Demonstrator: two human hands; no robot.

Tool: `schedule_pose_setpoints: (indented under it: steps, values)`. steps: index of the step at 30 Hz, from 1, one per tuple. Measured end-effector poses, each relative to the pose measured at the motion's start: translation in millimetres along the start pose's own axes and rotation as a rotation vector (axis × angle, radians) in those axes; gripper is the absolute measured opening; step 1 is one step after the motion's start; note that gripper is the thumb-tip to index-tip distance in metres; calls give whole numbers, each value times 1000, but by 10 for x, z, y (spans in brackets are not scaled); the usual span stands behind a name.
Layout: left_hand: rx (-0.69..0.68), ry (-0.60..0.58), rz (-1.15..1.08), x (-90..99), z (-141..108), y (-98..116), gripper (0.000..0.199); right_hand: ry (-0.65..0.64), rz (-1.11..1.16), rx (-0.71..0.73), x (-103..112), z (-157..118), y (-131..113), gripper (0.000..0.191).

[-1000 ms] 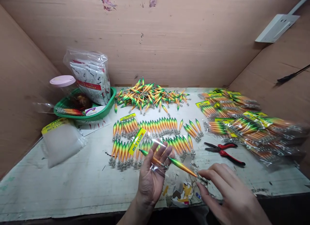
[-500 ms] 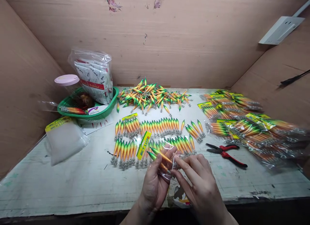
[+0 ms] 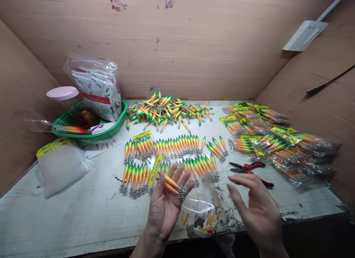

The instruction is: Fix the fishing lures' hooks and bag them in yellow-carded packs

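Note:
My left hand (image 3: 163,213) is turned palm up, its thumb pressing two orange fishing lures (image 3: 170,184) against the fingers. Their crown hooks point right, and the thumb hides their other ends. To the right, my right hand (image 3: 257,206) holds nothing, with thumb and fingers apart and slightly blurred. A smeared, clear plastic wrapper (image 3: 208,187) is between the hands. Just beyond my left hand is a yellow header card (image 3: 155,171) printed "BCT LURE". Green-and-orange lures lie in a front row (image 3: 138,174) and a second row (image 3: 177,145) behind it.
A loose lure pile (image 3: 166,110) lies at the back. Bagged lures (image 3: 277,147) are heaped right, near red-handled pliers (image 3: 246,167). On the left are a green basket (image 3: 116,128) and header-card plastic bags (image 3: 63,173). A power socket (image 3: 305,36) is on the wall.
My right hand has let go and moved right, away from the lures, fingers opening. The clear wrapper has come off the two lures. My left hand keeps them, fingers more spread. The view has shifted slightly.

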State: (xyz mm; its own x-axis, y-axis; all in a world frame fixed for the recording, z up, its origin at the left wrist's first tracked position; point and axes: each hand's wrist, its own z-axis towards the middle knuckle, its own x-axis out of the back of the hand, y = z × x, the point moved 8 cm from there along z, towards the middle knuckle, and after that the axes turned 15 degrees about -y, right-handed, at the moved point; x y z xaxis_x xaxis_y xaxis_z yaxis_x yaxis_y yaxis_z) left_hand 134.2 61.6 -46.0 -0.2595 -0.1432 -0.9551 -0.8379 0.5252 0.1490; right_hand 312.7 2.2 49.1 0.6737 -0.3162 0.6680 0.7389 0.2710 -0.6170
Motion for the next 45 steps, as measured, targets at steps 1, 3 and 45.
schedule_pose_setpoints:
  steps: [1,3,45]
  values:
    - [-18,6,14,5,4,44,35,-25,-56,-58,4,-18,191,12]
    - [-32,20,36,6,11,92,34,-188,-141,-109,-120,-32,525,10]
    - [135,-75,123,-138,11,-140,29,-383,-232,352,-349,176,-608,25]
